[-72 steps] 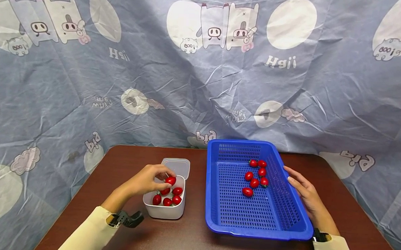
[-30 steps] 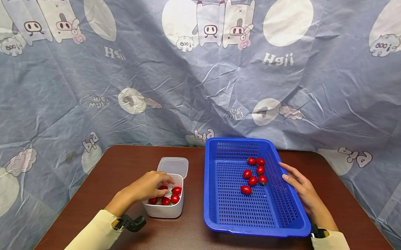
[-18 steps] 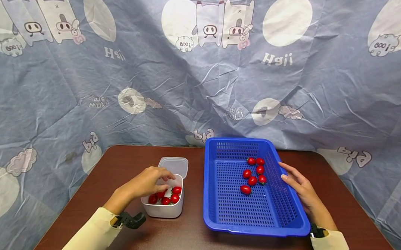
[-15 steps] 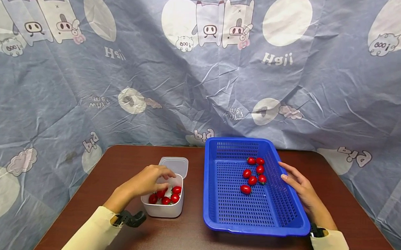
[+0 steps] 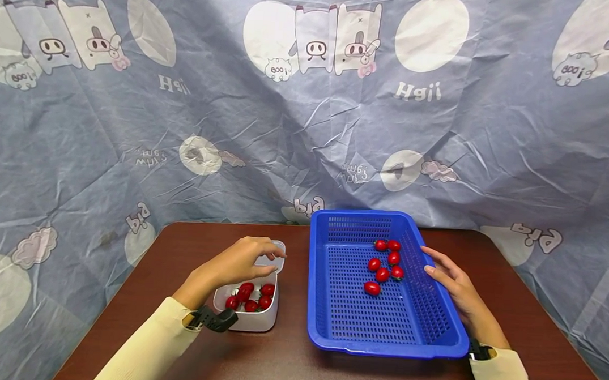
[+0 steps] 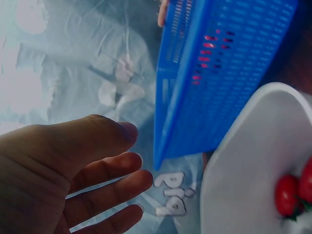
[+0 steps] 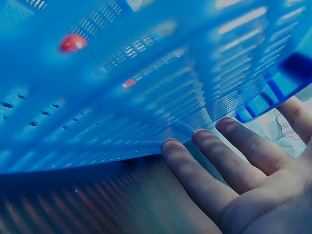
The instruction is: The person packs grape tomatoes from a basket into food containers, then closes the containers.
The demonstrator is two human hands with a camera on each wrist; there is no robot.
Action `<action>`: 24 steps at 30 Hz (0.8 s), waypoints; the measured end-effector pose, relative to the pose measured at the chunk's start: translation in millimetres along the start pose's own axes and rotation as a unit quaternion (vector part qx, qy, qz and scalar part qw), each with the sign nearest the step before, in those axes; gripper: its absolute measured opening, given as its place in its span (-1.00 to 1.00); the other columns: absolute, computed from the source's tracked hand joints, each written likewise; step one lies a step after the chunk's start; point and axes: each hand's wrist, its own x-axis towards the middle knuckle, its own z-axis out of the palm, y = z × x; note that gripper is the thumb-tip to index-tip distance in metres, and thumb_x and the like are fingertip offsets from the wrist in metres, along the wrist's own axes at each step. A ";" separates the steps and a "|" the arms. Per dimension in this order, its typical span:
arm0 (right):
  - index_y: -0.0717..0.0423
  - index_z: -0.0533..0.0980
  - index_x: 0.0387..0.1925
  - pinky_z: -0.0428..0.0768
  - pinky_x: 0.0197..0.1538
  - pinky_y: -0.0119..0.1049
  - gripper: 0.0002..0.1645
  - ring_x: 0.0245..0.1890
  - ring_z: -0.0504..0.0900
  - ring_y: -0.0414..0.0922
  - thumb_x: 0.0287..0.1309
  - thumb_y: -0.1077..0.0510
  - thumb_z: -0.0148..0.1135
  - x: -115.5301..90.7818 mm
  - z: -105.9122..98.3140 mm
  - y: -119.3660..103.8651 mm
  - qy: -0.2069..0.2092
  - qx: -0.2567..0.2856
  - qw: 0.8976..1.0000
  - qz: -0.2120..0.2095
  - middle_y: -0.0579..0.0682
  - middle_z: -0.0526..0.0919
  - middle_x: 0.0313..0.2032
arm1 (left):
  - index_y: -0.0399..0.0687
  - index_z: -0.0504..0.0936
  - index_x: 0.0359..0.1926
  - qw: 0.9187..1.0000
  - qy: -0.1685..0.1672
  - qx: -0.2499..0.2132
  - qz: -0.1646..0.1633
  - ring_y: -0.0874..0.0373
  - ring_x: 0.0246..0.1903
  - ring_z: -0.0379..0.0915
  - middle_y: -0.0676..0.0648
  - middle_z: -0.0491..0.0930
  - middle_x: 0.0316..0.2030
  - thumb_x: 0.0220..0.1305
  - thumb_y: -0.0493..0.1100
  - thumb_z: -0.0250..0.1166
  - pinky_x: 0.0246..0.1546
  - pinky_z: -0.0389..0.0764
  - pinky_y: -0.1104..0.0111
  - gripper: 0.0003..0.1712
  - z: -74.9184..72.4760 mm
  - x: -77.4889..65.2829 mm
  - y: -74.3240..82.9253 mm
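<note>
In the head view my left hand (image 5: 246, 262) is raised over the white plastic box (image 5: 254, 324), fingers spread and nothing between them. Several red cherry tomatoes (image 5: 231, 303) lie inside this box. The left wrist view shows the thumb (image 6: 92, 139) apart from the loosely bent fingers. On the right, my right hand (image 5: 460, 290) is at the side of the blue basket (image 5: 370, 326), its thumb by the rim. Straight fingertips (image 7: 207, 141) touch the basket's outer wall in the right wrist view. Several more cherry tomatoes (image 5: 382, 274) lie on the basket floor.
The box's translucent lid (image 5: 279, 257) stands folded back behind it, partly hidden by my left hand. Box and basket stand on a dark brown table (image 5: 276, 364). A grey-blue printed cloth (image 5: 266, 126) hangs behind the table's far edge.
My left hand held a cherry tomato over the box, lowered it and let go among the others. It has since lifted up and to the right. My right hand stays at the basket.
</note>
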 end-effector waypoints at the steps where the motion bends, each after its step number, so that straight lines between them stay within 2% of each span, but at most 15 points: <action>1: 0.09 0.10 0.45 0.63 -0.17 0.03 -0.38 0.00 0.64 0.02 0.43 0.22 -0.05 0.1 -0.1 0.3 0.000 -0.002 1.000 0.000 0.07 0.43 0.21 | 0.06 0.66 -0.01 1.000 -0.001 0.001 0.003 0.20 -0.12 0.54 0.12 0.61 -0.11 0.20 -0.16 0.33 -0.10 0.55 0.31 -0.70 -0.7 3.7 2.2; 5: 0.10 0.11 0.44 0.63 -0.17 0.04 -0.38 -0.01 0.64 0.03 0.42 0.22 -0.04 0.1 0.1 0.6 0.002 -0.004 1.000 0.000 0.12 0.42 0.20 | 0.07 0.66 -0.02 1.000 -0.004 0.000 0.017 0.20 -0.10 0.53 0.14 0.61 -0.12 0.21 -0.17 0.33 -0.05 0.52 0.31 -0.71 -2.9 19.4 10.9; 11: 0.04 0.11 0.45 0.61 -0.17 0.07 -0.37 0.00 0.64 0.05 0.42 0.19 -0.03 0.3 -0.4 0.3 0.001 -0.010 1.000 0.006 0.04 0.44 0.21 | 0.04 0.66 0.00 0.999 -0.003 0.006 0.045 0.20 -0.09 0.52 0.07 0.64 -0.10 0.25 -0.15 0.31 -0.02 0.49 0.30 -0.72 -4.1 43.0 21.6; 19: 0.11 0.10 0.44 0.63 -0.19 0.02 -0.38 -0.03 0.65 0.04 0.42 0.23 -0.05 -0.1 -1.0 1.0 0.000 -0.007 1.000 -0.003 0.06 0.48 0.17 | 0.03 0.68 -0.04 0.996 -0.006 0.025 0.089 0.19 -0.20 0.53 0.07 0.63 -0.15 0.23 -0.17 0.30 -0.12 0.49 0.41 -0.73 2.2 76.9 36.3; 24: 0.08 0.11 0.45 0.62 -0.17 0.05 -0.38 -0.02 0.65 0.04 0.42 0.20 -0.03 -0.4 -0.3 0.0 0.002 -0.005 1.000 0.003 0.02 0.47 0.18 | 0.04 0.69 -0.05 0.994 -0.013 0.031 0.102 0.18 -0.23 0.53 0.10 0.61 -0.22 0.20 -0.16 0.29 -0.17 0.46 0.45 -0.72 5.2 97.2 46.0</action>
